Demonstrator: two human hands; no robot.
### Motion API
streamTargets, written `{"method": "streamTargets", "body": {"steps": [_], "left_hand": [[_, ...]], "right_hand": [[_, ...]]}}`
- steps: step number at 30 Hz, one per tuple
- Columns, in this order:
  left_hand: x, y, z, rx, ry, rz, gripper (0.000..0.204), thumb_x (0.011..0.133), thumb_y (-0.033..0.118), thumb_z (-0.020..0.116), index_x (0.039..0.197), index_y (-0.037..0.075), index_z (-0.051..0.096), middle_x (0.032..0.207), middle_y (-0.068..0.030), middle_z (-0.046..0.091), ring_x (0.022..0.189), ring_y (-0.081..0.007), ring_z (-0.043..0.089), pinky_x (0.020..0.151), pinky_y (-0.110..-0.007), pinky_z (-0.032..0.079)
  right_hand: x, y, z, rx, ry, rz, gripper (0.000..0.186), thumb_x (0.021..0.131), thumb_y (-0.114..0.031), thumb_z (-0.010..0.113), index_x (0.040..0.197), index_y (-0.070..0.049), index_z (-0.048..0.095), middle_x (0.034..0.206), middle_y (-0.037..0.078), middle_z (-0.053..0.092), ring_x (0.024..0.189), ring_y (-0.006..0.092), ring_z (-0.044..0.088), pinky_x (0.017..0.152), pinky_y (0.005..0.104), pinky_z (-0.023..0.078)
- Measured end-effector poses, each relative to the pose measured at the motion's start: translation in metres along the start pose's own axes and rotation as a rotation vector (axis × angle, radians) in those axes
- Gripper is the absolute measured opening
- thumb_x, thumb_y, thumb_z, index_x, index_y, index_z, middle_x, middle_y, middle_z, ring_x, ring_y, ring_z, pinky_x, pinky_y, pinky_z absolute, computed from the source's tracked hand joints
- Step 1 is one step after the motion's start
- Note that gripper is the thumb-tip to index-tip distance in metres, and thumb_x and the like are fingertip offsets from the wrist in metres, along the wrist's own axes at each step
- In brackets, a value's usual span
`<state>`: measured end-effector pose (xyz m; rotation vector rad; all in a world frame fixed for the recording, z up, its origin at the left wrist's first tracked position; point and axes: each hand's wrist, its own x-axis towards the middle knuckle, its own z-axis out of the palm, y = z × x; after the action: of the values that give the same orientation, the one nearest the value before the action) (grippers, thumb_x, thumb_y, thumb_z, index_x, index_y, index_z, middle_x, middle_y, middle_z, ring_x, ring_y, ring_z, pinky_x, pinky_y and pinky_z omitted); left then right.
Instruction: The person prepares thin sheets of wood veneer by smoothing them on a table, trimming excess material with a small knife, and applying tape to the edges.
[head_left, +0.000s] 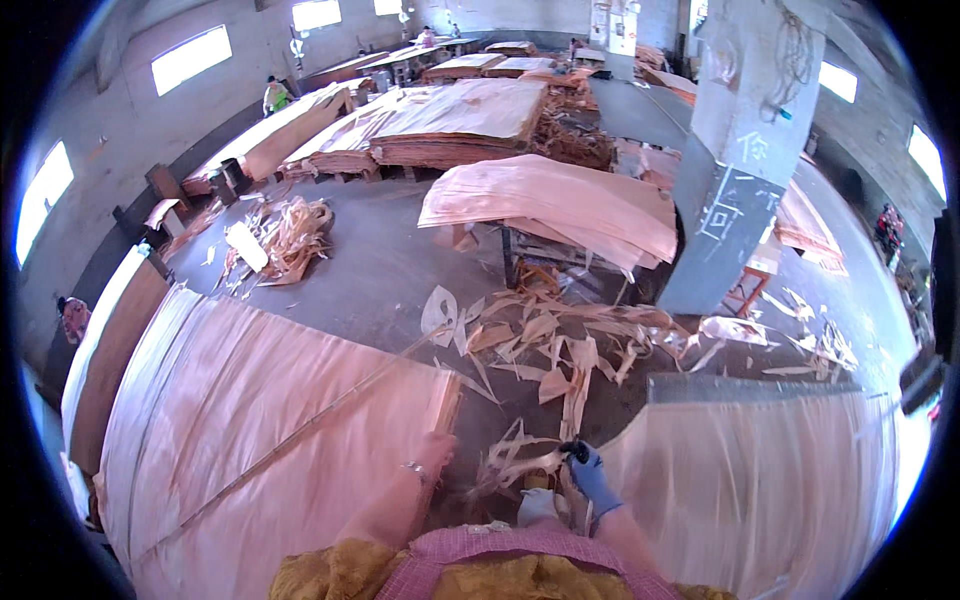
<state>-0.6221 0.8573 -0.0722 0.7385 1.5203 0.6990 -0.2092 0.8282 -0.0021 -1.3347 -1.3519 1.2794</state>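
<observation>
My left hand [432, 456], bare and with a band at the wrist, reaches to the right edge of a wide stack of pinkish wood veneer sheets [260, 400]. Its fingers are smeared and merge with the sheet edges. A long thin stick [310, 425] lies slantwise across that stack. My right hand [592, 480], in a blue glove with dark fingertips, is closed beside the left edge of another veneer stack [750, 480]. What it grips cannot be made out. A pale torn veneer strip [530, 465] shows right beside its fingers.
Veneer scraps [540, 340] litter the floor ahead. Beyond them, drooping sheets [550, 205] lie on a stand, left of a concrete pillar [725, 170]. A scrap heap [290, 240] sits at left. Large veneer piles [460, 120] and a person [276, 95] are farther back.
</observation>
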Motion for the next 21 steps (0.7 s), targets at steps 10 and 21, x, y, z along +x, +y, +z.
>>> {"method": "streamTargets", "body": {"steps": [10, 21], "left_hand": [[0.056, 0.033, -0.05, -0.879, 0.624, -0.186, 0.088, 0.082, 0.061, 0.059, 0.138, -0.001, 0.031, 0.124, -0.0229, 0.051, 0.1, -0.037, 0.06, 0.079, -0.048, 0.054], [0.2, 0.051, -0.048, -0.976, 0.974, -0.365, 0.075, 0.083, 0.066, 0.054, 0.109, -0.003, 0.053, 0.095, -0.0149, 0.056, 0.086, -0.0287, 0.058, 0.074, -0.04, 0.052]], "right_hand": [[0.27, -0.014, -0.073, -0.825, -0.065, 0.039, 0.037, 0.083, -0.024, 0.054, 0.119, -0.02, 0.062, 0.099, 0.016, 0.068, 0.094, 0.0305, 0.066, 0.083, 0.0403, 0.052], [0.524, 0.012, -0.075, -0.507, -0.43, 0.342, 0.034, 0.086, -0.018, 0.055, 0.119, -0.013, 0.063, 0.074, 0.006, 0.064, 0.061, 0.0144, 0.063, 0.056, 0.0288, 0.052]]}}
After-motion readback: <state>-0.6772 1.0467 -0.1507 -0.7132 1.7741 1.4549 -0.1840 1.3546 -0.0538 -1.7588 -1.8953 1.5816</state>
